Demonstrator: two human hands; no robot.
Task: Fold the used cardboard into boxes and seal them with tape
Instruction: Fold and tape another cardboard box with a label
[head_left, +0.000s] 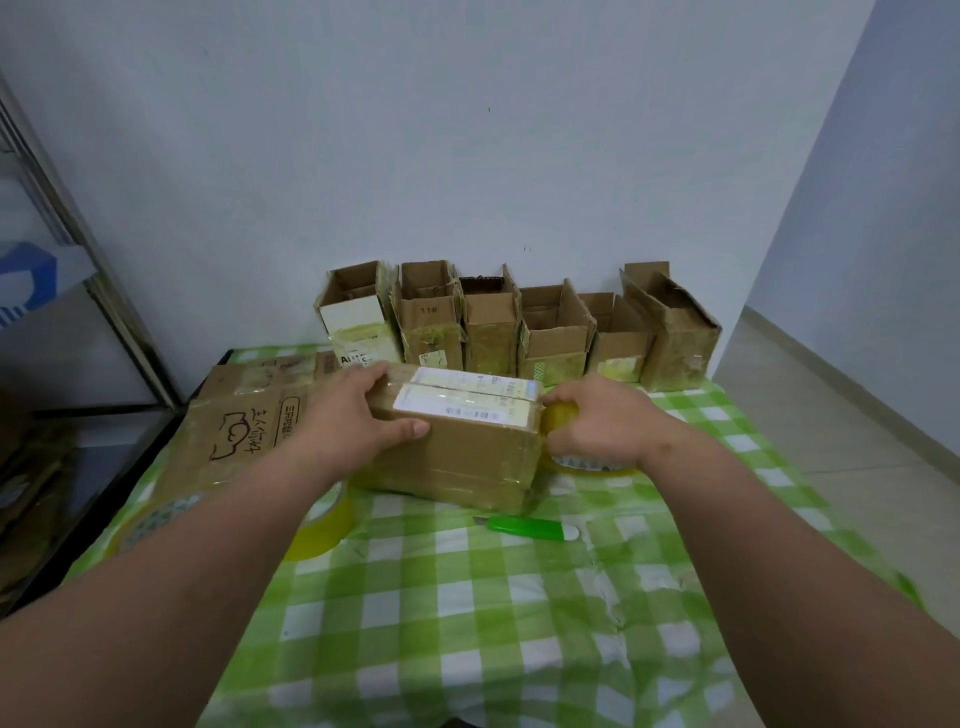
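Observation:
A closed brown cardboard box (467, 452) with white shipping labels on top sits mid-table on the green checked cloth (467, 597). My left hand (353, 415) grips its left end, fingers over the top and thumb on the front face. My right hand (597, 421) holds a yellowish tape roll (558, 415) against the box's right end; most of the roll is hidden by the hand. A green utility knife (530, 529) lies in front of the box. A second tape roll (327, 525) rests near my left forearm.
Several open-topped taped boxes (519, 327) line the back edge against the wall. Flattened cardboard (244, 415) lies at the left. A third tape roll (150, 519) sits at the table's left edge. A metal shelf frame (78, 249) stands left.

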